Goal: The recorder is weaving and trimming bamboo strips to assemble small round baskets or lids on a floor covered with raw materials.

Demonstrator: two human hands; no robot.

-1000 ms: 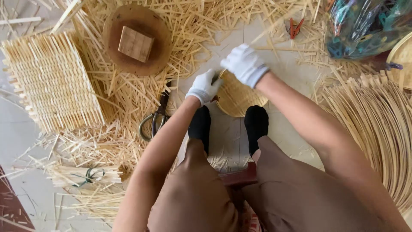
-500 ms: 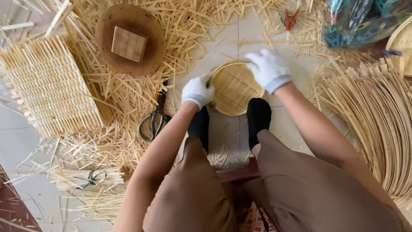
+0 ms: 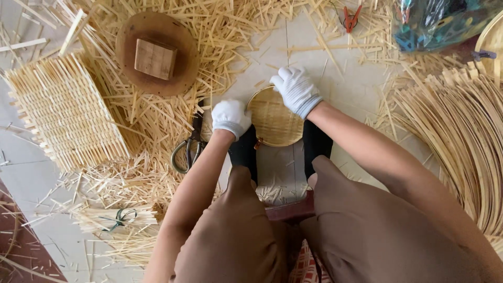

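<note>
Two white-gloved hands, left hand (image 3: 230, 117) and right hand (image 3: 296, 90), grip a small round woven bamboo tray (image 3: 272, 124) by its rim; loose floor splinters could snag the gloves.

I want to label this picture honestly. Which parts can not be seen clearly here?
- Head view: near rim of the round woven tray is hidden by the left hand, right hand and black socks.
- Fingertips of both hands: covered by white gloves and curled over the rim.
- Scissors: blades hidden under straw.
- Bundle of long strips: cut off by the right edge.
</note>
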